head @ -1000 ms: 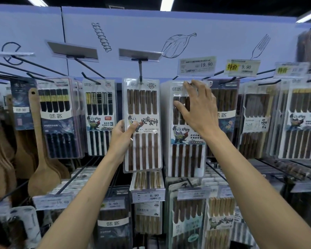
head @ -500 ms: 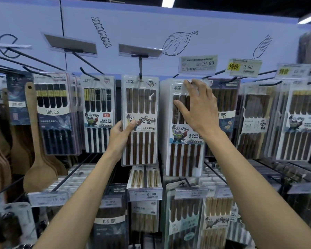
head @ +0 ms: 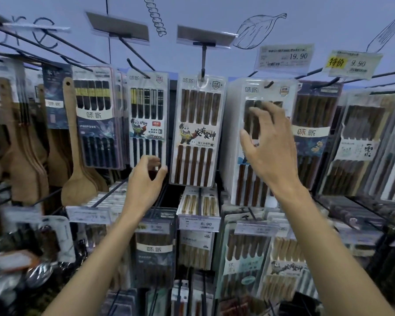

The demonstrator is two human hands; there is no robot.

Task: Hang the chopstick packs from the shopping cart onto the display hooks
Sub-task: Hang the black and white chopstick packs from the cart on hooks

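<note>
Partly blurred at the top hole of the chopstick pack (head: 196, 131), right at the display hook (head: 203, 65); hard to tell how far onto it. Hangs there a little tilted, between a pack of black sticks (head: 147, 119) on the left and a thick white stack of packs (head: 235, 156) on the right. Covers the top of a smaller pack of pale sticks (head: 198, 202) below. Touched by neither hand.

Left hand (head: 144, 183) just beside the lower left corner and apart from it, grip loosely spread, thumb toward the pack, fingers slightly curled, holding nothing. Right hand (head: 269, 153) raised before the white stack, grip spread wide, fingertips smeared by motion; contact with that stack impossible to tell. Both forearms cut off at the bottom edge.

Shows two rows of five dark brown sticks under clear plastic, with a panda cartoon and bold lettering on the white middle band. Wooden spatulas (head: 78, 156) far left, price tags (head: 285, 57) upper right.
</note>
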